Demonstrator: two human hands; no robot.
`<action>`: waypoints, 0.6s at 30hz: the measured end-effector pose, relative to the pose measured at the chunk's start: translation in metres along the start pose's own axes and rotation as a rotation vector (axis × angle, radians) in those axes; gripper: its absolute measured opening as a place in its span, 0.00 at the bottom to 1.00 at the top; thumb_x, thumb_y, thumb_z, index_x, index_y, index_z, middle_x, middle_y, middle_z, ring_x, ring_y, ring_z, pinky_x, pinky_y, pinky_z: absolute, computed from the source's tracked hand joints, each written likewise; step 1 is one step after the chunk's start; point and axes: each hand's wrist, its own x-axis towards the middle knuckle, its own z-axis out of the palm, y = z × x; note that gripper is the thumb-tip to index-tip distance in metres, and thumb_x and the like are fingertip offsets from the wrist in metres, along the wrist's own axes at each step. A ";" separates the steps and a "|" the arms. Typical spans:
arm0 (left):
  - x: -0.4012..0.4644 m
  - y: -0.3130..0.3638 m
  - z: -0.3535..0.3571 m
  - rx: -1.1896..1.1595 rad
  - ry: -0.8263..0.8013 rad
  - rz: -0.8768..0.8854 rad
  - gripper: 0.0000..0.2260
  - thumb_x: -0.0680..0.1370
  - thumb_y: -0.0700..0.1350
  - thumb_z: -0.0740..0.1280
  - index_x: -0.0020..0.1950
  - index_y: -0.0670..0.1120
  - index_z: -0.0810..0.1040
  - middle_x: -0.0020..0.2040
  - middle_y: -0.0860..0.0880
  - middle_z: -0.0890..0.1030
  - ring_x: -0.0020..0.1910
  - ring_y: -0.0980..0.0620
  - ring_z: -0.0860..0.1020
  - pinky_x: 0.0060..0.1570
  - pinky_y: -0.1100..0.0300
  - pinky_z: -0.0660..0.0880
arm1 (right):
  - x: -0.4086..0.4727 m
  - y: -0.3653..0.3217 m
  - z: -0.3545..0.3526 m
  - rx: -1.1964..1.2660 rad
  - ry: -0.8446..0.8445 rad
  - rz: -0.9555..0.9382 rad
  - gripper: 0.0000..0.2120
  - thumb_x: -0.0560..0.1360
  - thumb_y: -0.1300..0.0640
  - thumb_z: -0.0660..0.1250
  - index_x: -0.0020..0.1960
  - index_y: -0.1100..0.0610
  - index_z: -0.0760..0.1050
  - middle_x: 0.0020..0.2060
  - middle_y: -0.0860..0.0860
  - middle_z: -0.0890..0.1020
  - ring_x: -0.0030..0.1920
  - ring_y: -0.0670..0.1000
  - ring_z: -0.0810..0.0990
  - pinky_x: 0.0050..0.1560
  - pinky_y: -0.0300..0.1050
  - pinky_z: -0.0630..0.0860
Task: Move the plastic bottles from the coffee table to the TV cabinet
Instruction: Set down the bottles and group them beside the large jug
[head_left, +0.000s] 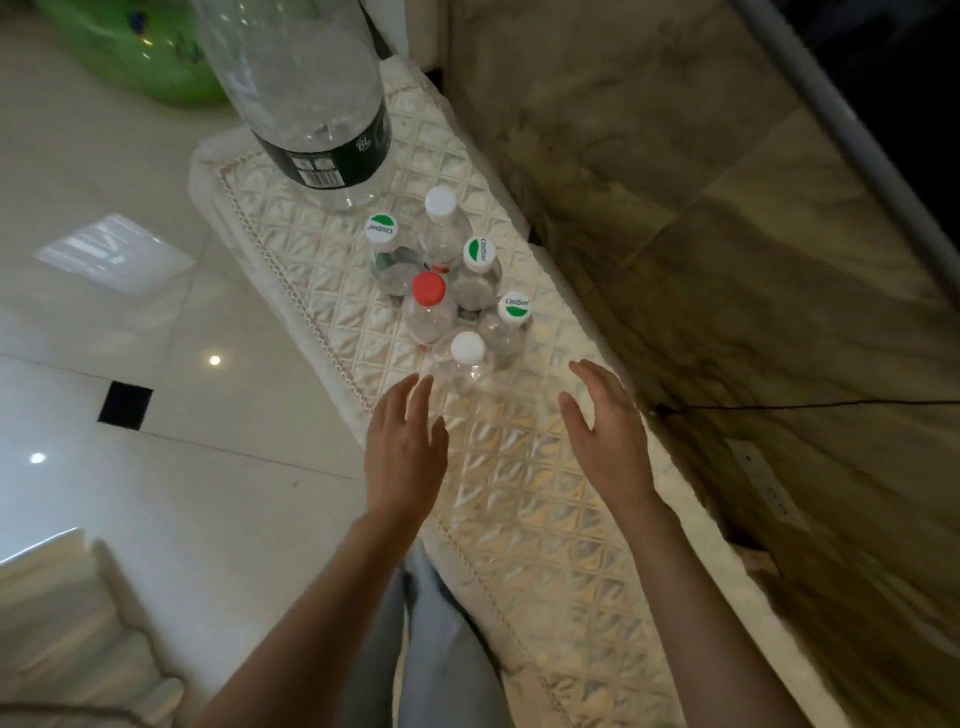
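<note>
Quilted cream cloth (519, 499) covers the table where six small capped bottles stand upright in a cluster, the nearest white-capped bottle (466, 358) just beyond and between both hands, left hand (405, 457) slightly nearer than right hand (608, 436), fingers apart, holding nothing.
</note>
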 end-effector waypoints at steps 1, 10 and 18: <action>-0.005 -0.001 -0.002 0.061 -0.003 0.034 0.21 0.74 0.40 0.69 0.66 0.39 0.72 0.62 0.38 0.76 0.61 0.39 0.74 0.59 0.45 0.74 | -0.013 0.004 0.003 -0.023 0.037 0.025 0.18 0.80 0.53 0.59 0.68 0.55 0.69 0.67 0.52 0.72 0.68 0.49 0.67 0.62 0.33 0.60; -0.080 -0.010 -0.007 0.355 -0.207 0.335 0.21 0.78 0.53 0.58 0.66 0.43 0.73 0.65 0.41 0.75 0.65 0.38 0.71 0.64 0.42 0.67 | -0.156 0.026 0.030 -0.369 0.317 0.199 0.15 0.77 0.54 0.61 0.59 0.61 0.78 0.55 0.58 0.82 0.62 0.58 0.76 0.60 0.56 0.75; -0.179 0.023 -0.021 0.296 -0.250 0.570 0.21 0.77 0.51 0.56 0.63 0.42 0.75 0.63 0.41 0.76 0.63 0.39 0.73 0.61 0.40 0.70 | -0.299 0.037 0.032 -0.360 0.474 0.394 0.17 0.77 0.52 0.60 0.58 0.60 0.79 0.56 0.58 0.81 0.62 0.59 0.76 0.58 0.54 0.76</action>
